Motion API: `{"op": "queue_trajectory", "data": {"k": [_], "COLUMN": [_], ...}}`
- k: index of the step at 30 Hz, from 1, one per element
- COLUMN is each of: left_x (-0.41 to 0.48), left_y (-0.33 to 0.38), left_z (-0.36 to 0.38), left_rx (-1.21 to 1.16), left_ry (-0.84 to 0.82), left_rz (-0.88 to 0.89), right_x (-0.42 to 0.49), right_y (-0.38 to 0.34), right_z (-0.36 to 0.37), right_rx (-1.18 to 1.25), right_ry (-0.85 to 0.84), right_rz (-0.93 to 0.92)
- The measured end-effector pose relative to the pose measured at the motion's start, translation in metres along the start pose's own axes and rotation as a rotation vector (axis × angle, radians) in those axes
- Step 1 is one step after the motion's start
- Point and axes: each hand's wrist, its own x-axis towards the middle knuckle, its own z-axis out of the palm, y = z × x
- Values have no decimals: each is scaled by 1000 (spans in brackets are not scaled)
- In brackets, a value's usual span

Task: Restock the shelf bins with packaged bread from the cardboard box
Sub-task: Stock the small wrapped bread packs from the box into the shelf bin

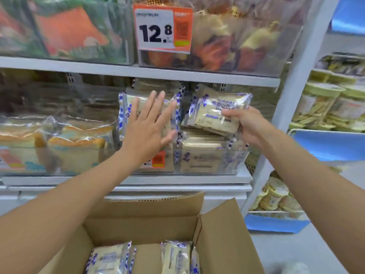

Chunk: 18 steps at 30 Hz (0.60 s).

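My left hand (149, 123) lies flat with straight fingers against an upright bread packet (124, 113) standing in the clear shelf bin (233, 161). My right hand (245, 125) grips a blue-and-white packet of sliced bread (213, 111), tilted, just above the stack of like packets (201, 155) in the bin's right half. Below, the open cardboard box (221, 240) holds more packets (175, 258), standing on edge.
A clear bin of orange-crusted bread slices (65, 143) stands to the left. The upper shelf carries bins of snacks and a 12.8 price tag (158, 30). The white shelf upright (292, 99) rises at right, with blue-edged shelves of packaged goods (327, 107) beyond.
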Motion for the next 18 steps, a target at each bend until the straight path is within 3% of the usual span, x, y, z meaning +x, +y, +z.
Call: {"op": "queue_trajectory", "data": {"k": [5,9,11,14,18], "left_x": [0,0,-1,-1,-2], "left_y": [1,2,2,2,2], "left_z": [4,6,6,5,6], "left_rx": [21,35,47,60,70], "left_ry": [87,96,102,103,97], "left_rz": [10,1,1,4,7], "right_x": [61,92,107,127,153], "right_y": [0,-14,-13,3,13], "right_z": [9,36,47,53,53], "right_rx": [-101,-210,-278,-400,-366], "right_ry": [140,186,112,-44,-7], "right_rz": [-49,-238,-331,-273,-296]}}
